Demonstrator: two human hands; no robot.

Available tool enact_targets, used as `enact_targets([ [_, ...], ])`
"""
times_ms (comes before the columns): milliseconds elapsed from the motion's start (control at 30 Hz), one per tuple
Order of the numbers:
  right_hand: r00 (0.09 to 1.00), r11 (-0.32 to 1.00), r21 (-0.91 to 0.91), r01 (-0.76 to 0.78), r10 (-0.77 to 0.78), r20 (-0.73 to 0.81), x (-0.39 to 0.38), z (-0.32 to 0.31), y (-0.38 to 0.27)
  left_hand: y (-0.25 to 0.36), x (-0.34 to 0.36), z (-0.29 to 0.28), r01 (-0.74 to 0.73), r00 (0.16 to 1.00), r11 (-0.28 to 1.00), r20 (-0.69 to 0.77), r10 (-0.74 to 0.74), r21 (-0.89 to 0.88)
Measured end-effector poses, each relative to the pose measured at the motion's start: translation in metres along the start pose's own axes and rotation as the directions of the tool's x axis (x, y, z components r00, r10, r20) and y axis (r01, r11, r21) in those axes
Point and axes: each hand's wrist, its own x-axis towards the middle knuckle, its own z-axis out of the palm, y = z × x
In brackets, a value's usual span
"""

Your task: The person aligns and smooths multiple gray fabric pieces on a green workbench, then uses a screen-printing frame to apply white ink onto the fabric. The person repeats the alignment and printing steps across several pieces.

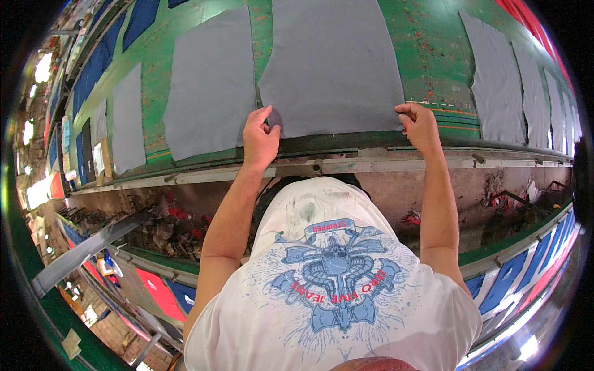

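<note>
A large grey fabric panel [331, 68] lies flat on the green table [427, 43] in front of me. My left hand [261, 137] is at its near left corner. The index finger there stretches forward and the thumb stands apart from it, close to the cloth's edge. At the near right corner, my right hand [421, 125] has thumb and forefinger brought together on the panel's edge. Left of this panel lies another grey panel [210, 86], with a narrow strip of green between the two.
More grey panels [495, 80] lie along the table to the right, and a smaller grey piece [128, 120] to the left. A metal rail [371, 162] runs along the near edge. Behind me, another table carries red cloth [161, 294] and blue cloth [504, 278]; debris litters the floor between.
</note>
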Motion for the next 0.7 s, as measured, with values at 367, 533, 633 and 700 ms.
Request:
enact_targets([
  [367,0.979,0.936,-0.319,0.15,-0.186,-0.085,-0.008,0.003,0.006,-0.009,-0.006,0.004,-0.032,0.999,0.999,0.019,0.031,0.03],
  [533,0.978,0.921,-0.38,0.089,-0.153,-0.143,-0.016,0.005,0.003,0.001,-0.009,0.0,-0.012,0.998,0.992,0.058,0.005,0.124],
  [633,0.96,0.928,-0.36,0.098,-0.183,-0.21,-0.024,0.013,0.009,0.015,-0.001,0.005,-0.363,0.929,0.848,0.076,0.363,0.386],
  [700,0.936,0.92,-0.366,0.137,-0.241,-0.256,-0.027,0.02,0.014,0.024,0.014,0.02,-0.491,0.868,0.777,0.152,0.472,0.394],
])
